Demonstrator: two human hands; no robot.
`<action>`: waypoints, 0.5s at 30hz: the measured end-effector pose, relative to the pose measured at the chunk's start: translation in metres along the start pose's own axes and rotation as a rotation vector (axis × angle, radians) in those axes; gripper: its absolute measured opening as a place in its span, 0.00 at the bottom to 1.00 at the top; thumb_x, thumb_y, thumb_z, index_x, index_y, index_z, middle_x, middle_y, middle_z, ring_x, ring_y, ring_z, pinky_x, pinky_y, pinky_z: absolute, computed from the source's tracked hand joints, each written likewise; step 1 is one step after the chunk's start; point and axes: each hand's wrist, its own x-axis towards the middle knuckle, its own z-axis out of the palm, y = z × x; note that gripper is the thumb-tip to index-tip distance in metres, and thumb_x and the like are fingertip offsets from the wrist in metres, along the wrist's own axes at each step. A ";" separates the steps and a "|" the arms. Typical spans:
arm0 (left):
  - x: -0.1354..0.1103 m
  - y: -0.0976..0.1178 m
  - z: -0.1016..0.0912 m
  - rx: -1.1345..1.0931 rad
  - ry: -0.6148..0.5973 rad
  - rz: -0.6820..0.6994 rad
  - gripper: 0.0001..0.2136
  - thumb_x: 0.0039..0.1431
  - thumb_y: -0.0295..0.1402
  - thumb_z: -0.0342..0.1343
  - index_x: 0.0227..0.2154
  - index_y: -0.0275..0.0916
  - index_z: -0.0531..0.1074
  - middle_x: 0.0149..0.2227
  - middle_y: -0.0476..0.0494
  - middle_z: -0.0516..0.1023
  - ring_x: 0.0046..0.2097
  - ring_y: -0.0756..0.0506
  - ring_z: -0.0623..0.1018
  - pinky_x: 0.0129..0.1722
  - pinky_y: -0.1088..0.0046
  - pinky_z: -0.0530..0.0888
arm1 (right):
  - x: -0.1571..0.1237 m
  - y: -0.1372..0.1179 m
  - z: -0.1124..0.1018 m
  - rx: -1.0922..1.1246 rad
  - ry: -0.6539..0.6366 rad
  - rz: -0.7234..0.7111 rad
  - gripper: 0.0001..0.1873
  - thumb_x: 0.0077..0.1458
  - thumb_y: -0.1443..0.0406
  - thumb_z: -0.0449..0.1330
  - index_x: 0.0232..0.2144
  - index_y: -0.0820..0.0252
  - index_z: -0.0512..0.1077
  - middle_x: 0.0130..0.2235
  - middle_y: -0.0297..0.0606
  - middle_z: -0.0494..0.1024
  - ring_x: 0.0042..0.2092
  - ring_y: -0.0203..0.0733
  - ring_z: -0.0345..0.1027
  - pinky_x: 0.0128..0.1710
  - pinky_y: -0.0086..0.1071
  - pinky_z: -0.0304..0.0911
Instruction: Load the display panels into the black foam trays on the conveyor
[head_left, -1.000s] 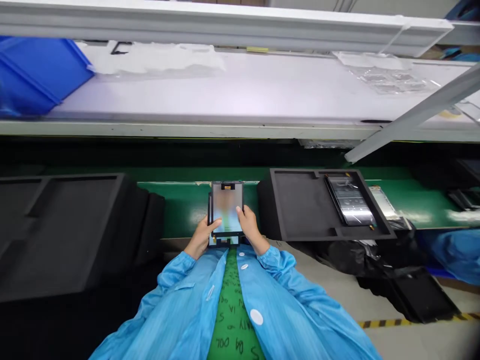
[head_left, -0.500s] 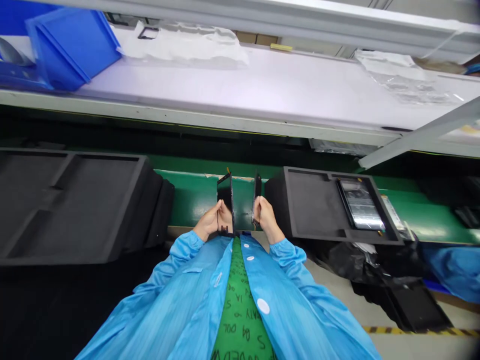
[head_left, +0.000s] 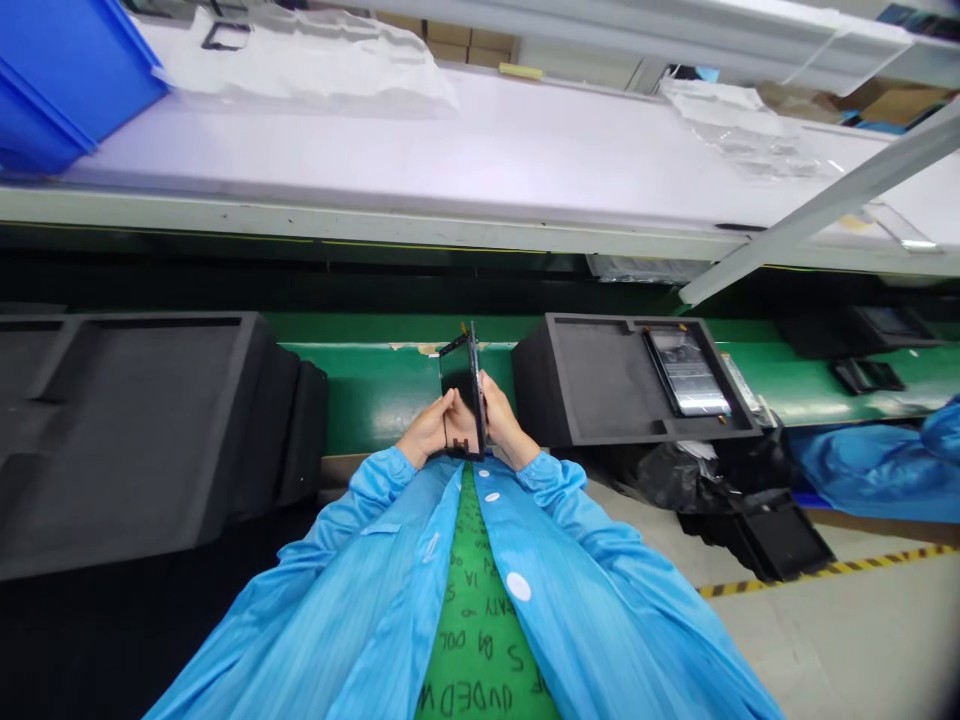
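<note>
My left hand (head_left: 429, 430) is closed on a thin black display panel (head_left: 454, 372), its glossy face turned left and reflecting my fingers. A small orange flex tab sticks up at its top. From the other side my right hand (head_left: 501, 420) grips a second display panel, mostly hidden behind the first. The two panels stand upright and close together, back to back; whether they touch all along I cannot tell. Both hands are just in front of my chest, over the edge of the green bench (head_left: 360, 385).
Right of my hands stands a stack of black foam trays (head_left: 592, 385), with a display panel (head_left: 686, 372) in the top one. More black trays (head_left: 142, 400) stand at left. A white shelf (head_left: 510, 150) runs above; a blue bin (head_left: 67, 80) is on it. A blue sleeve (head_left: 877, 465) shows at far right.
My right hand has brought its panel leftward against or close to the one in my left hand. The view has shifted a little to the right.
</note>
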 end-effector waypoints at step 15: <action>-0.016 -0.025 0.018 0.297 -0.001 0.175 0.16 0.53 0.36 0.72 0.41 0.42 0.74 0.39 0.50 0.82 0.43 0.47 0.82 0.45 0.73 0.79 | -0.050 -0.028 -0.036 -0.359 -0.101 -0.330 0.31 0.64 0.41 0.52 0.50 0.56 0.78 0.56 0.44 0.76 0.59 0.51 0.67 0.62 0.47 0.62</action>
